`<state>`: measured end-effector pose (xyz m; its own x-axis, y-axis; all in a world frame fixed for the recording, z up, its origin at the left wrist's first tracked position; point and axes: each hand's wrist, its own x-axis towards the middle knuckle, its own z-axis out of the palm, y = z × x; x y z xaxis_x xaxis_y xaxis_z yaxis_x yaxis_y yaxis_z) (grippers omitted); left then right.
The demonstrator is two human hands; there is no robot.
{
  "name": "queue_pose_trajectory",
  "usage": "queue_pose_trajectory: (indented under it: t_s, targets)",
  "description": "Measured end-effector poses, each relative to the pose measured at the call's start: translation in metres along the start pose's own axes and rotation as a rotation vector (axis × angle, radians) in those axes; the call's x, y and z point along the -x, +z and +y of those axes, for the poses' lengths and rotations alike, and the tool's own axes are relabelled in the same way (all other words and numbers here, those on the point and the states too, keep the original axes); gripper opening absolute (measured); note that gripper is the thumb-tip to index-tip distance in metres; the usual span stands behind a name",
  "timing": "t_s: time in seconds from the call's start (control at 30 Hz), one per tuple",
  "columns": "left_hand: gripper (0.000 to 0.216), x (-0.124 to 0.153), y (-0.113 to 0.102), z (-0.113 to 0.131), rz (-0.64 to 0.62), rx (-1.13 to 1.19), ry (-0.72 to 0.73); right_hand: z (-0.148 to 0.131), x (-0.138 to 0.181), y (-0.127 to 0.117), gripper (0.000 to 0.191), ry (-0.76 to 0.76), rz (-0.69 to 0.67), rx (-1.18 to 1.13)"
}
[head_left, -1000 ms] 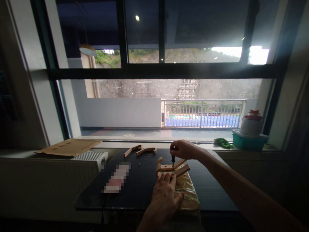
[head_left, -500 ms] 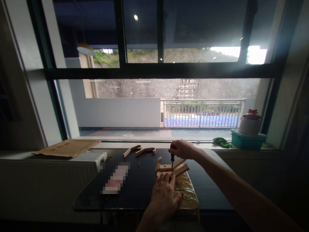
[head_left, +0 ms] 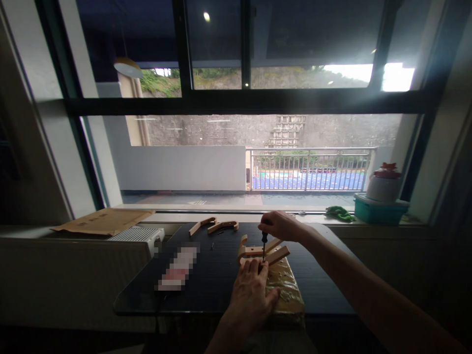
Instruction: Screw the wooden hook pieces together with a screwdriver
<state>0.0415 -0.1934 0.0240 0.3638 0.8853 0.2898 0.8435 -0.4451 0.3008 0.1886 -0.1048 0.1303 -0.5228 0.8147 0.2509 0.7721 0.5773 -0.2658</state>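
My right hand [head_left: 278, 225] is closed around the black handle of a screwdriver [head_left: 264, 238], which stands nearly upright. Its shaft runs down to a bent wooden hook [head_left: 279, 256], and the tip sits close by my left fingertips. With its fingers on the near end of that hook, my left hand [head_left: 251, 290] presses it against a tape-wrapped block [head_left: 289, 287]; the thumb rests on the block. Just behind lies another curved wooden piece [head_left: 252, 250] with a hole in it. Whatever the screwdriver tip meets is too small to make out.
Two more wooden hooks [head_left: 223, 227] lie at the back of the dark table [head_left: 206, 290], with small screws [head_left: 212, 246] near them. A blurred-out phone-like object [head_left: 179, 268] is at left. Beyond are a brown envelope [head_left: 105, 221], a green cloth [head_left: 339, 213] and a teal box [head_left: 379, 209].
The view has tilted slightly, so the scene sits a little higher or lower in places. Both hands keep their places on the screwdriver and the wooden hook.
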Motion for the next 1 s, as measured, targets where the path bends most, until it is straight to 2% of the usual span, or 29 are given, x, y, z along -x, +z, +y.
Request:
queue_pose_trajectory:
  t_s: [0.2,0.43,0.77,1.0]
  targets:
    - [0.057,-0.002,-0.001,0.000,-0.006,-0.006,0.002,-0.004,0.000,0.002,0.032,0.010,0.013,0.011]
    - [0.059,-0.003,0.002,-0.002,-0.006,-0.014,0.001,-0.002,0.004,-0.001,0.022,-0.048,-0.035,-0.042]
    - [0.057,-0.002,0.001,-0.001,0.005,-0.012,0.015,0.005,-0.002,0.008,0.031,0.054,0.040,0.017]
    - [0.057,-0.002,0.003,-0.002,0.017,-0.010,0.015,-0.004,0.006,0.003,0.023,-0.040,-0.069,-0.031]
